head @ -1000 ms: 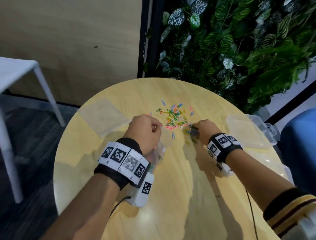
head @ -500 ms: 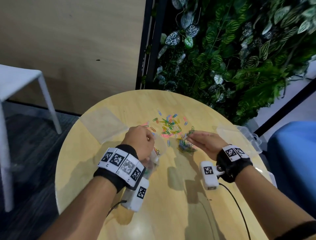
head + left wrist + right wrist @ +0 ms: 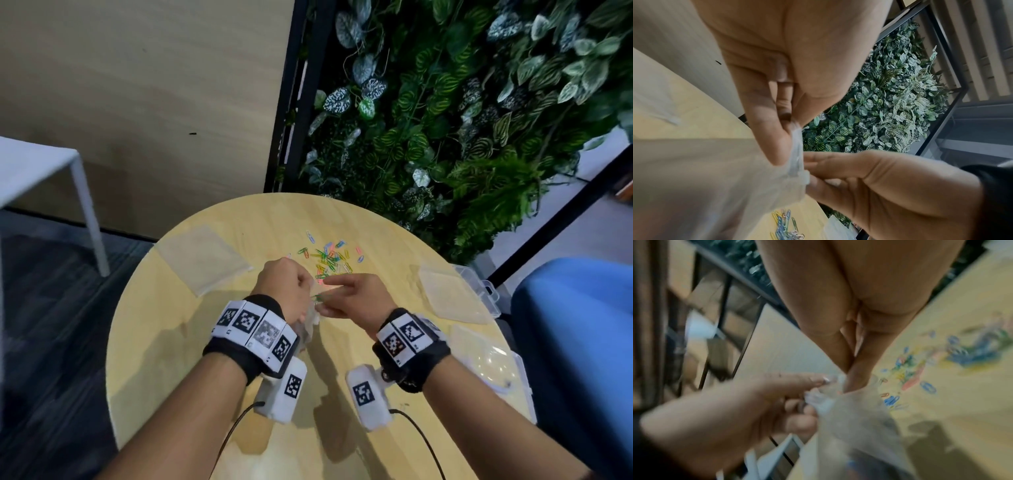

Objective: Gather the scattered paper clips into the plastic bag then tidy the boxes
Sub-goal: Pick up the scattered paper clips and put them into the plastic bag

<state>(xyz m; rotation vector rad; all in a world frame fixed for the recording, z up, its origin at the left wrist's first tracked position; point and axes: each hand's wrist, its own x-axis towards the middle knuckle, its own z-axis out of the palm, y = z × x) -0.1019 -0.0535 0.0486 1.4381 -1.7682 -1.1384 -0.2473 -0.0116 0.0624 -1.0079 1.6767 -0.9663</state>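
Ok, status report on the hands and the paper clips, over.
Left hand pinches plastic bag at its mouth. Right hand fingers at the bag mouth, grip unclear. Paper clips mostly loose on the table. Nothing in the way.

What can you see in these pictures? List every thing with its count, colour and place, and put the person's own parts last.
Table: one, round, light wood, under everything.
Paper clips: many, mixed colours, scattered at the far middle of the table.
Plastic bag: one, clear, held up between both hands.
Flat clear bag: one, lying at the table's left.
Plastic boxes: two clear ones seen, along the table's right edge.
Plant wall: one, green, behind the table.
White table: one, far left.
Blue seat: one, at the right.
Left hand: pinches the bag's mouth.
Right hand: fingertips at the bag's mouth, some green clips there.
Wrist bands: two, black with white tags.
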